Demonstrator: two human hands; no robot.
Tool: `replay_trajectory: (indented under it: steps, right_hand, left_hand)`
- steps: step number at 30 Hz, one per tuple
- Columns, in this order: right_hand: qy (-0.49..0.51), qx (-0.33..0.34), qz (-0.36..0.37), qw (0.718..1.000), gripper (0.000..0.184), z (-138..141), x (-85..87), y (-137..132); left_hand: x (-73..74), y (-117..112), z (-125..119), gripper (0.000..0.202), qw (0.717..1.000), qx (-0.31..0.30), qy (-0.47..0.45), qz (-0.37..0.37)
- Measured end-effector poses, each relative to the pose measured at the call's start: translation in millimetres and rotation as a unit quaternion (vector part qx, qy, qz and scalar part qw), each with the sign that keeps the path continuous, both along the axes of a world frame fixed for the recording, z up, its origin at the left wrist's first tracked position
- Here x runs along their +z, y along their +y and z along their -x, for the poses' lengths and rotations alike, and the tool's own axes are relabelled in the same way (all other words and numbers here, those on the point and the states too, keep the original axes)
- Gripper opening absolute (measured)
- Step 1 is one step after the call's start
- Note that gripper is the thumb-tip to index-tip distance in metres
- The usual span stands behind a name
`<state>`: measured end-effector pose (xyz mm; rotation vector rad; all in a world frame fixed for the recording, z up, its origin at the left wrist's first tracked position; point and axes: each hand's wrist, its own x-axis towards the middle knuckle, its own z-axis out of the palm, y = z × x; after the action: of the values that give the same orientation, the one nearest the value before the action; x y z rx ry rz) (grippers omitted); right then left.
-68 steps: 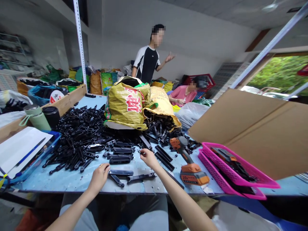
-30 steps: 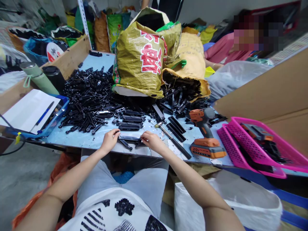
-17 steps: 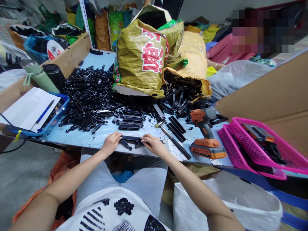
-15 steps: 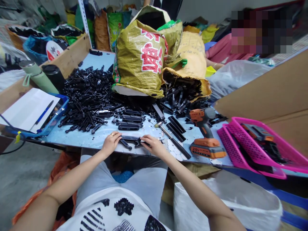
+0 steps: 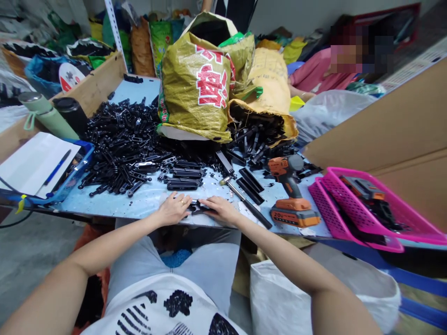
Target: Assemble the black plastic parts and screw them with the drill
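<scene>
My left hand (image 5: pixel 173 210) and my right hand (image 5: pixel 220 209) meet at the near edge of the blue table (image 5: pixel 115 202), both pressed down on a long black plastic part (image 5: pixel 197 207) lying flat between them. The fingers of each hand curl over its ends and hide most of it. Just behind lies a short stack of similar black bars (image 5: pixel 183 175). A big heap of black plastic parts (image 5: pixel 120 139) spreads across the table's left half.
A hammer (image 5: pixel 244 201) and an orange cordless drill (image 5: pixel 290 190) lie right of my hands. Pink baskets (image 5: pixel 352 214) sit further right before a cardboard sheet (image 5: pixel 384 130). Yellow sacks (image 5: pixel 199 88) stand behind. A blue tray with paper (image 5: pixel 35 163), two flasks (image 5: pixel 45 114), and a seated person (image 5: pixel 314 74) are around.
My hands have drawn closer together over the black part, the left sliding right along it until it is mostly covered. The view dropped from the room to the table edge.
</scene>
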<state>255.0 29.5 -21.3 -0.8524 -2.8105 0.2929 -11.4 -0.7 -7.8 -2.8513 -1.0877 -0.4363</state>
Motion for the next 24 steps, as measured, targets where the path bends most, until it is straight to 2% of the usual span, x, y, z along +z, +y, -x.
replay_trajectory:
  steps: [4,6,10,14,16,19,21,24]
  right_hand:
    - [-0.003,-0.010,-0.010,1.000,0.045,0,0.5,-2]
    - [0.009,-0.021,-0.013,1.000,0.044,2,-2.2,-7]
    - [0.023,-0.044,-0.021,0.999,0.044,6,-5.4,-16]
    - [-0.011,-0.042,-0.032,0.999,0.045,5,3.0,-17]
    - [-0.043,-0.073,-0.055,0.995,0.050,3,7.8,-15]
    - [-0.086,-0.147,-0.098,0.980,0.059,0,9.2,-12]
    - [-0.106,-0.150,-0.115,0.976,0.053,-2,6.8,-11]
    - [-0.101,-0.119,-0.136,0.978,0.054,-3,4.9,-12]
  left_hand:
    - [-4.1,-9,23,0.036,0.986,0.136,-0.071,-0.068]
    - [-9.9,-12,32,0.029,0.981,0.155,-0.089,-0.080]
    - [-17.4,-14,42,0.026,0.985,0.135,-0.087,-0.067]
    - [-13.4,-13,41,0.023,0.982,0.144,-0.086,-0.083]
    - [-10.8,-13,33,0.026,0.982,0.142,-0.083,-0.090]
    - [-8.5,-6,12,0.040,0.995,0.065,-0.044,-0.065]
    - [-6.8,1,-2,0.049,0.999,0.034,-0.007,-0.023]
    - [-2.9,12,-12,0.043,0.998,0.048,0.012,0.039]
